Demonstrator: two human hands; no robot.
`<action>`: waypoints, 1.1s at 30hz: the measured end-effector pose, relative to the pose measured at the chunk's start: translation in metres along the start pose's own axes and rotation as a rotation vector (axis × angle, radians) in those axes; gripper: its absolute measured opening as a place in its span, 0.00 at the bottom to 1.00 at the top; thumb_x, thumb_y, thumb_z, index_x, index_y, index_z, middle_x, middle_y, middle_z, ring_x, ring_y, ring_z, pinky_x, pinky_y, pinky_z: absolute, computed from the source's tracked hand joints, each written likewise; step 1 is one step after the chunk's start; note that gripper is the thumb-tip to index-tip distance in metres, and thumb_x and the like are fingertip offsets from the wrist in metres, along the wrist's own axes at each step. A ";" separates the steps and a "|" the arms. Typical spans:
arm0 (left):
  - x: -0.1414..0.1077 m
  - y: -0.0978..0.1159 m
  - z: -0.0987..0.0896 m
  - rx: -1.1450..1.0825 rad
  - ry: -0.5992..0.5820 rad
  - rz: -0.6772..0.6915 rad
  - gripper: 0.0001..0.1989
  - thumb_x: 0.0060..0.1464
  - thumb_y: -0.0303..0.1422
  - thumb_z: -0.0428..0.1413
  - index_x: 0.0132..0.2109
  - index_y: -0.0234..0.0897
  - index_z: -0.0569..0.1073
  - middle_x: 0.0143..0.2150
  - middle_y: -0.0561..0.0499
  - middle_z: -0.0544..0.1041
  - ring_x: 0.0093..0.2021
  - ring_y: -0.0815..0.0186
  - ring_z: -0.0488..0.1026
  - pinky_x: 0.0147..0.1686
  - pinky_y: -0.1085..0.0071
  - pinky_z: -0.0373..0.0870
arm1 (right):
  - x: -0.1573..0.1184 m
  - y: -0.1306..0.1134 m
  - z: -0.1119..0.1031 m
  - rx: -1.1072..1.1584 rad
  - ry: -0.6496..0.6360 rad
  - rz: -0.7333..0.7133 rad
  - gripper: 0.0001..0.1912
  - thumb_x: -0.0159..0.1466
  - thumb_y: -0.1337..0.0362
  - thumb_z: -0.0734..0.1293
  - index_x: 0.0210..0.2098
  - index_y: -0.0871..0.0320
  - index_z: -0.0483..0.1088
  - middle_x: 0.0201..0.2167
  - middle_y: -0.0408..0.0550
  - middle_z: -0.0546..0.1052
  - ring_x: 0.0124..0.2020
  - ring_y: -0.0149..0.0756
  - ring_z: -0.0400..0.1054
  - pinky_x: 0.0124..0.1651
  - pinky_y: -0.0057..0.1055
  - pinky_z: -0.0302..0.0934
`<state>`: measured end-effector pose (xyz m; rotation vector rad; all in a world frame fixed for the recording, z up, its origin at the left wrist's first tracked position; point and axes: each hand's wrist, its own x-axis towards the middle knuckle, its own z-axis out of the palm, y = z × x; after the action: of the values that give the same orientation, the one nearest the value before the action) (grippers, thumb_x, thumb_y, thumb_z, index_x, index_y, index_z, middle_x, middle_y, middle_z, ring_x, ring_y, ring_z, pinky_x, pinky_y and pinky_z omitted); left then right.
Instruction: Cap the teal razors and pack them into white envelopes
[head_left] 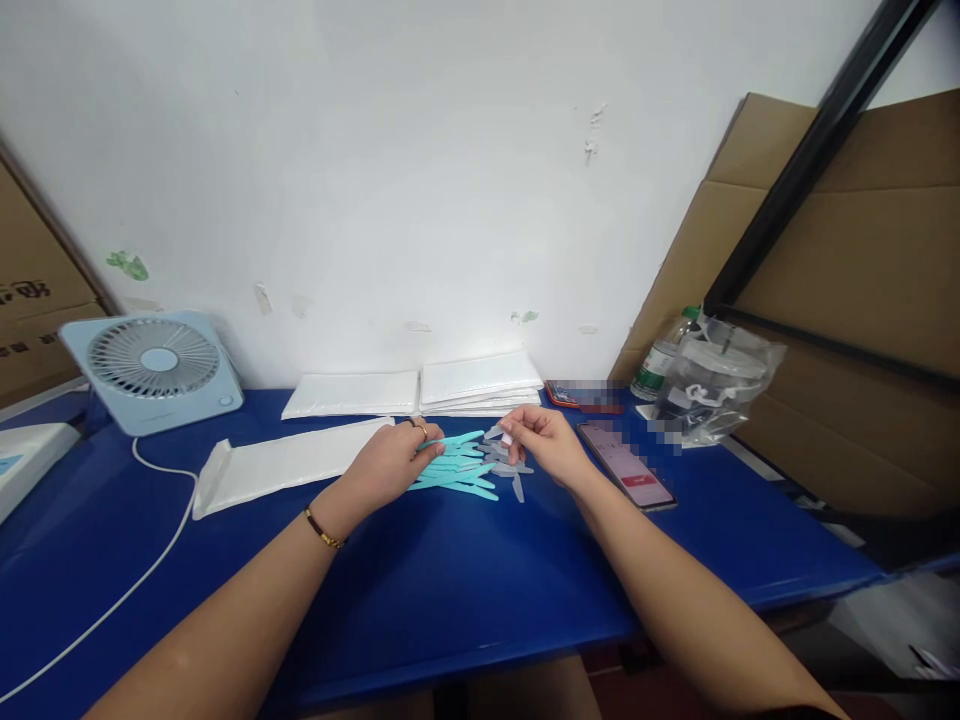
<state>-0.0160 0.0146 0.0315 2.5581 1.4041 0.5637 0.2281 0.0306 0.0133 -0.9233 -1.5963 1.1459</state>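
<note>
A loose pile of flat turquoise plastic sticks point(459, 468) with tapered ends lies on the blue table. My left hand point(394, 460) is at the pile's left end, its fingers curled and closed over the turquoise sticks; its underside is hidden. Just right of the pile are several small translucent plastic blades point(517, 487), some overlapping the sticks. Above these, my right hand point(547, 443) has its thumb and fingers pinched together on one small translucent piece point(493, 432). Behind my left hand, a white padded mailer point(285, 463) lies flat.
Stacked white mailers point(480, 380) lie along the wall, with another mailer point(352, 393) left of them. A blue fan point(157, 370) with a white cable stands left. To the right are a phone point(630, 468), a bottle point(656, 365) and a bagged cup point(716, 380).
</note>
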 end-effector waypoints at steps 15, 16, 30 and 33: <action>-0.001 0.006 0.012 -0.066 0.162 -0.104 0.29 0.57 0.47 0.47 0.62 0.38 0.57 0.56 0.41 0.65 0.54 0.55 0.64 0.51 0.61 0.62 | 0.006 0.007 -0.015 0.078 0.005 0.014 0.15 0.54 0.53 0.70 0.30 0.60 0.70 0.23 0.44 0.75 0.21 0.29 0.69 0.23 0.25 0.59; -0.001 0.003 0.015 -0.069 0.161 -0.140 0.33 0.57 0.49 0.46 0.63 0.36 0.53 0.59 0.39 0.62 0.57 0.54 0.61 0.53 0.60 0.60 | 0.009 0.011 -0.024 0.082 0.082 -0.002 0.15 0.54 0.54 0.70 0.30 0.60 0.70 0.24 0.44 0.75 0.21 0.29 0.69 0.23 0.24 0.58; -0.024 0.032 0.033 0.065 -0.290 0.097 0.26 0.55 0.39 0.51 0.60 0.42 0.61 0.62 0.44 0.64 0.58 0.55 0.64 0.51 0.63 0.64 | 0.029 0.051 -0.009 -0.505 -0.069 -0.121 0.13 0.55 0.55 0.68 0.34 0.56 0.77 0.32 0.48 0.78 0.36 0.38 0.71 0.40 0.33 0.63; -0.025 0.038 0.033 0.051 -0.254 0.082 0.20 0.58 0.39 0.48 0.56 0.42 0.67 0.54 0.45 0.72 0.52 0.57 0.69 0.45 0.65 0.66 | 0.028 0.047 -0.008 -0.609 -0.100 -0.198 0.11 0.56 0.55 0.68 0.34 0.53 0.78 0.31 0.48 0.78 0.38 0.40 0.70 0.43 0.36 0.62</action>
<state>0.0145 -0.0256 0.0074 2.6243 1.2479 0.2050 0.2307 0.0721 -0.0238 -1.0655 -2.1197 0.5749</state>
